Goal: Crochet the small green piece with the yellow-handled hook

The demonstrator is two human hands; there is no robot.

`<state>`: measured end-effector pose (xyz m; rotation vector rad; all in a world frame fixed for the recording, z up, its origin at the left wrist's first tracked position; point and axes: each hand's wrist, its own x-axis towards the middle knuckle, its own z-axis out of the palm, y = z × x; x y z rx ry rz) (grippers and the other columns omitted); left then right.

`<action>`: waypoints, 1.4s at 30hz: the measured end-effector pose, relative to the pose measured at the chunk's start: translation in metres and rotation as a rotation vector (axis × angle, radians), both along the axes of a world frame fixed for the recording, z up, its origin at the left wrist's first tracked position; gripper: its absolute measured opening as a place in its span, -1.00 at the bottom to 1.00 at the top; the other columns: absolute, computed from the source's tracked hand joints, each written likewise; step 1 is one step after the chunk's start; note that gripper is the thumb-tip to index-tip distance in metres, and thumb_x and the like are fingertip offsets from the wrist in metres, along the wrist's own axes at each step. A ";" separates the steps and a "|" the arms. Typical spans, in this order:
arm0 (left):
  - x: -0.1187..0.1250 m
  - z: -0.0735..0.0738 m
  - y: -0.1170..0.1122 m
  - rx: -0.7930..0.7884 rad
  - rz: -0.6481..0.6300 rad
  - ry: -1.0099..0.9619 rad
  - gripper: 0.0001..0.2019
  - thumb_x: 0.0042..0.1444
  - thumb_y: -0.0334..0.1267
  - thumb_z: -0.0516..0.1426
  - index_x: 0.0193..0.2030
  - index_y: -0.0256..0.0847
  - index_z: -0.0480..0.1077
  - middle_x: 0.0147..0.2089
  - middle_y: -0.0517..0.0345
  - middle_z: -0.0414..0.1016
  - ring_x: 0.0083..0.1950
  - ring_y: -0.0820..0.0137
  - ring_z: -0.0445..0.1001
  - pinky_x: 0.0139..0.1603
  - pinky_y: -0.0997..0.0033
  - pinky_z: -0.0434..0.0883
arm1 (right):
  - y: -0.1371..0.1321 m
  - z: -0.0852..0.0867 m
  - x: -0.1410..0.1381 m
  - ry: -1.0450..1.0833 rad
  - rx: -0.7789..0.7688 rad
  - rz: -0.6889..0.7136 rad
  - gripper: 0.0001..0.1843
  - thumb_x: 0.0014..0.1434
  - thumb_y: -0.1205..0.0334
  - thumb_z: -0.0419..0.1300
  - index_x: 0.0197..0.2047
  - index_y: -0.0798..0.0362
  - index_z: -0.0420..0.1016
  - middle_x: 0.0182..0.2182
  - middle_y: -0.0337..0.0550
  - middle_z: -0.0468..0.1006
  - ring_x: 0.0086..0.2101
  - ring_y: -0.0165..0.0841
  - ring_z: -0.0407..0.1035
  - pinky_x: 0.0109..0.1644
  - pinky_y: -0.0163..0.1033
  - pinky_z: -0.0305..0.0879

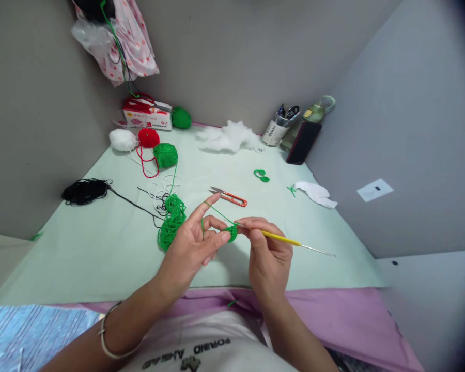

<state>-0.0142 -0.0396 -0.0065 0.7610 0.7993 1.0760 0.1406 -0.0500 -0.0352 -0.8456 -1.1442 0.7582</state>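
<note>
My left hand (196, 243) pinches a small green crochet piece (231, 233) between thumb and middle finger. Its index finger is raised with green yarn (217, 211) looped over it. My right hand (266, 254) grips a yellow-handled crochet hook (282, 239) whose tip is at the green piece. A loose heap of green yarn (171, 219) lies on the pale green table (112, 248) just left of my left hand.
Orange thread snips (230, 196) lie beyond my hands. Farther back are a green yarn ball (165, 155), red yarn (148, 138), white yarn (123, 140), black thread (84, 191), white stuffing (228, 137), a red box (147, 114), a pen cup (278, 126), a dark phone (304, 143).
</note>
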 end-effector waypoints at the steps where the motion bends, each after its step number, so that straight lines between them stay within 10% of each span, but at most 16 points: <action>1: 0.000 0.000 0.000 0.002 0.000 -0.001 -0.15 0.05 -0.40 0.45 0.49 -0.01 0.33 -0.23 0.33 0.50 -0.58 0.69 0.18 -0.55 0.55 0.15 | -0.001 0.001 0.000 -0.020 0.014 -0.017 -0.80 0.42 0.29 0.27 -0.11 -0.15 0.74 -0.23 -0.20 0.75 -0.18 -0.33 0.61 -0.09 -0.19 0.57; 8: 0.002 0.000 0.000 0.015 -0.003 0.010 -0.24 0.06 -0.39 0.45 0.41 -0.04 0.39 -0.23 0.34 0.49 -0.57 0.68 0.19 -0.56 0.55 0.15 | -0.008 0.003 0.000 -0.219 0.122 -0.145 -0.77 0.42 0.34 0.24 -0.09 -0.14 0.72 -0.20 -0.12 0.75 -0.14 -0.23 0.63 -0.12 -0.07 0.60; 21: 0.000 0.001 -0.001 0.061 -0.005 0.103 -0.29 0.11 -0.30 0.44 0.40 -0.06 0.40 -0.20 0.29 0.45 -0.50 0.62 0.17 -0.53 0.52 0.13 | 0.003 0.013 0.018 -0.023 -0.005 0.193 -0.81 0.47 0.19 0.22 -0.16 -0.04 0.66 -0.27 -0.16 0.70 -0.35 -0.36 0.56 -0.23 -0.20 0.55; 32: 0.002 0.001 -0.005 0.218 0.154 0.360 -0.45 0.15 -0.35 0.36 0.29 -0.06 0.48 -0.24 0.34 0.42 -0.45 0.61 0.25 -0.15 0.48 0.42 | -0.009 0.016 0.024 -0.416 0.216 0.081 -0.70 0.46 0.45 0.10 0.04 -0.05 0.60 -0.16 -0.13 0.71 -0.20 -0.30 0.60 -0.12 -0.13 0.53; 42: 0.000 0.000 -0.003 0.221 0.120 0.338 -0.46 0.17 -0.35 0.35 0.30 -0.05 0.47 -0.20 0.32 0.44 -0.47 0.63 0.24 -0.23 0.50 0.39 | -0.007 0.018 0.019 -0.405 0.244 0.052 -0.72 0.46 0.45 0.11 0.00 -0.04 0.59 -0.19 -0.13 0.70 -0.21 -0.29 0.60 -0.14 -0.15 0.54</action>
